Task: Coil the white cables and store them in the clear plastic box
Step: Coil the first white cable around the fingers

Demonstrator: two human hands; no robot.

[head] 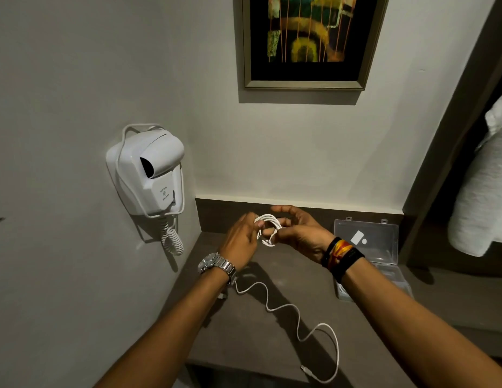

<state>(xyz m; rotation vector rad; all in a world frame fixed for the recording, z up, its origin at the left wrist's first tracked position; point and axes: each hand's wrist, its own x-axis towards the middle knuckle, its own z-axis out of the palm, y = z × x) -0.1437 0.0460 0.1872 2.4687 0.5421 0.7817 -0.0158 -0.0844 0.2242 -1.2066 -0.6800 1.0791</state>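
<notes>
A white cable wound into a small coil (pixel 268 229) is held between both hands above the brown counter (pixel 275 275). My left hand (pixel 240 242) pinches the coil's left side. My right hand (pixel 299 232) grips its right side with the fingers partly spread. A second white cable (pixel 299 322) lies loose and wavy on the counter below, its plug end (pixel 306 369) near the front edge. The clear plastic box (pixel 384 259) stands open at the right with its lid raised; part of it is hidden behind my right forearm.
A white wall-mounted hair dryer (pixel 149 172) with a curly cord hangs on the left wall. A framed picture (pixel 308 40) hangs above the counter. White cloth (pixel 482 197) hangs at the far right beside a dark post.
</notes>
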